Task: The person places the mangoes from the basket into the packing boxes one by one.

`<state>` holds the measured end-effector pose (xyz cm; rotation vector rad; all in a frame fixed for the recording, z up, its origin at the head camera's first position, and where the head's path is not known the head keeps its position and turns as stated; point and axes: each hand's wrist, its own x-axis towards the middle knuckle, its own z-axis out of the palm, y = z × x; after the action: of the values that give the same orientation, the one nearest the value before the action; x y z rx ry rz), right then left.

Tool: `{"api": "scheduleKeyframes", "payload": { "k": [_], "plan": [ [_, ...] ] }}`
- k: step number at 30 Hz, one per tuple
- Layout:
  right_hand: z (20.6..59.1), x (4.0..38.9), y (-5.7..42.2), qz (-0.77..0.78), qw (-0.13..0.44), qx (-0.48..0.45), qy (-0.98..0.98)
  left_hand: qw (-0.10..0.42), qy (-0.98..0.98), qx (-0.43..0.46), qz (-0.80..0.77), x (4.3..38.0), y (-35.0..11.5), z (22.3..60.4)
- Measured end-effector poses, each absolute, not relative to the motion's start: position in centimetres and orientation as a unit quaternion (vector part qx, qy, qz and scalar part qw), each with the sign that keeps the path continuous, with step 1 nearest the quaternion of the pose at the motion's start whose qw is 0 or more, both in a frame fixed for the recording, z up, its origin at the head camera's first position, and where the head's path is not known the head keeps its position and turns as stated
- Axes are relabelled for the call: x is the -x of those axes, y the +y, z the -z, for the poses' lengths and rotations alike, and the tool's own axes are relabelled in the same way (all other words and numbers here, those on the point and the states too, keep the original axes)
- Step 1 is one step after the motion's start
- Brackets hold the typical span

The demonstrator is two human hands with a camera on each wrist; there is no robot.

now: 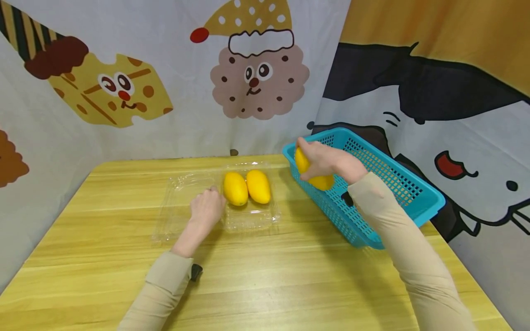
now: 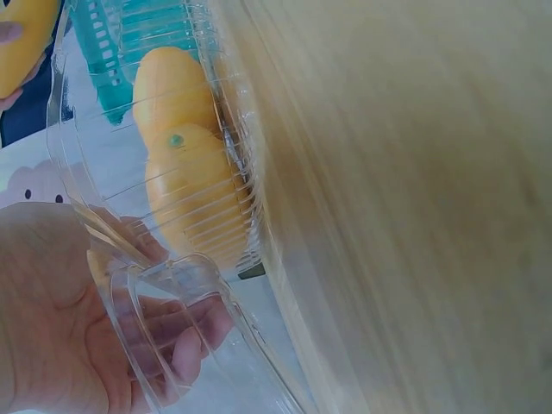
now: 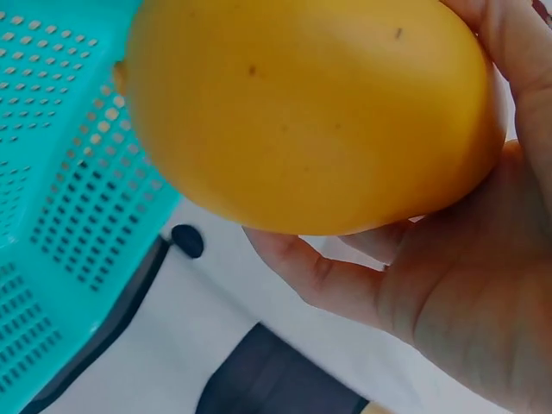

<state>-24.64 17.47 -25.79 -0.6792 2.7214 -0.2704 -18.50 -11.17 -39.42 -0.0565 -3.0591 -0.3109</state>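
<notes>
My right hand (image 1: 323,158) grips a yellow mango (image 1: 322,182) over the near-left end of a blue plastic basket (image 1: 331,209). In the right wrist view this mango (image 3: 319,112) fills the top, with fingers and thumb round it. My left hand (image 1: 207,207) is at the middle fold of an open clear plastic clamshell box (image 1: 250,224). Seen from the left wrist, its curled fingers (image 2: 185,354) show through the plastic, whose edge lies between thumb and fingers. Two more mangoes (image 1: 235,189) lie side by side in the box's right half.
The basket stands slantwise at the table's right back, with perforated walls. Behind the wooden table (image 1: 256,280) hangs a cartoon-printed cloth (image 1: 174,55). A small black device (image 1: 196,272) sits at the left wrist, and the clear lid half (image 1: 182,197) lies flat on the left.
</notes>
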Motion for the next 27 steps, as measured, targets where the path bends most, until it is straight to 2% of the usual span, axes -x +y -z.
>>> {"api": "scheduleKeyframes", "payload": {
  "k": [10, 27],
  "plan": [
    [26.5, 23.3, 13.8, 0.081, 0.155, 0.283, 0.943, 0.028, -0.994, 0.012, 0.105, 18.4, -11.2, 39.4],
    [31.1, 22.0, 9.1, 0.122, 0.111, 0.353, 0.921, 0.029, -0.994, 0.018, 0.101, 18.4, -11.2, 39.5]
  ]
}}
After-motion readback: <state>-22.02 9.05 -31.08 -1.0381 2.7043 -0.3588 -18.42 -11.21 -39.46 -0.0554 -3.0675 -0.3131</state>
